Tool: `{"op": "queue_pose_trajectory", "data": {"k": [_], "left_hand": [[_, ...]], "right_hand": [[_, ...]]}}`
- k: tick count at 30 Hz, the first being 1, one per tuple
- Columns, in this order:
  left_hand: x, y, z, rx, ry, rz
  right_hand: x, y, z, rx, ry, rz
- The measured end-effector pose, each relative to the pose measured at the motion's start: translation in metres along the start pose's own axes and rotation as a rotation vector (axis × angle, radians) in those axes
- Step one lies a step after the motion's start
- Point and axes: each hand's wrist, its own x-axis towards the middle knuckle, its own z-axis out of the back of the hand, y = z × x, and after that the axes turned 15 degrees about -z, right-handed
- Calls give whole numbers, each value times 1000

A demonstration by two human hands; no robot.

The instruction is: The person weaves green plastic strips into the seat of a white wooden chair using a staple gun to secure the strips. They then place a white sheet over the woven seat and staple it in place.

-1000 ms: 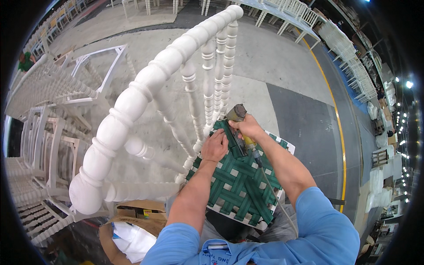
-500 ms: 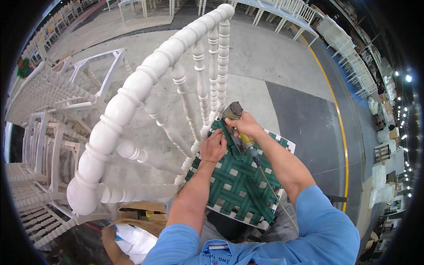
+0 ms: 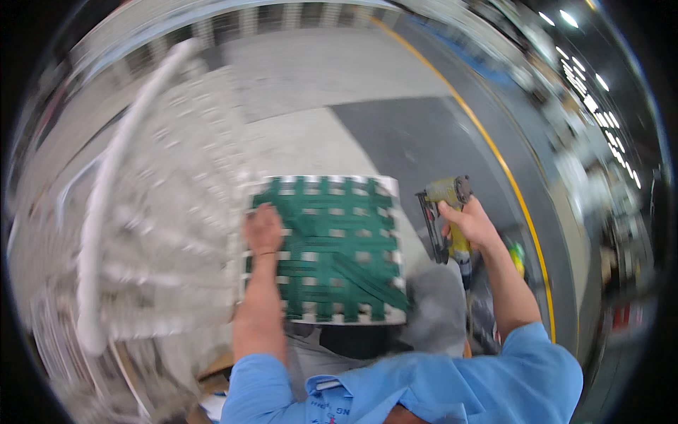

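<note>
A chair seat woven from green webbing straps (image 3: pixel 346 237) on a white frame (image 3: pixel 393 189) lies in front of me. My left hand (image 3: pixel 263 230) rests at the seat's far left, over the webbing beside the chair back. Motion blur smears its fingers, so their grip cannot be made out. Off the seat's right side, my right hand (image 3: pixel 470 220) is wrapped round the handle of a yellow air stapler (image 3: pixel 445 191). The stapler's dark magazine (image 3: pixel 432 227) points down and stands apart from the seat. A loose green strap end (image 3: pixel 374 283) slants over the near right part of the weave.
The white chair back (image 3: pixel 106 191), with turned spindles, rises along the left, blurred. Stacked white chair frames stand behind it. A cardboard box (image 3: pixel 215 371) sits low at the left. A yellow floor line (image 3: pixel 487 138) curves down the right, and white furniture lines the far side.
My right hand has lifted the stapler off the webbing and carried it right, clear of the seat. My view has swung, and the chair now sits squarer, its back further left.
</note>
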Motion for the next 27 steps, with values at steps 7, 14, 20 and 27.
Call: {"op": "queue_pose_trajectory", "data": {"k": [7,14,20,27], "left_hand": [[-14,-60,28,-74,-77,-220],[-181,-218,79,-1025,550,417],[-221,-270,87,-1401,902,1546],[-229,-269,56,-1852,389,1570]], "right_hand": [[-141,-183,205,188,-541,-320],[-147,-354,240,666,-239,-657],[-120,-384,238,526,-338,-701],[-83,-280,166,-381,-696,-47]]}}
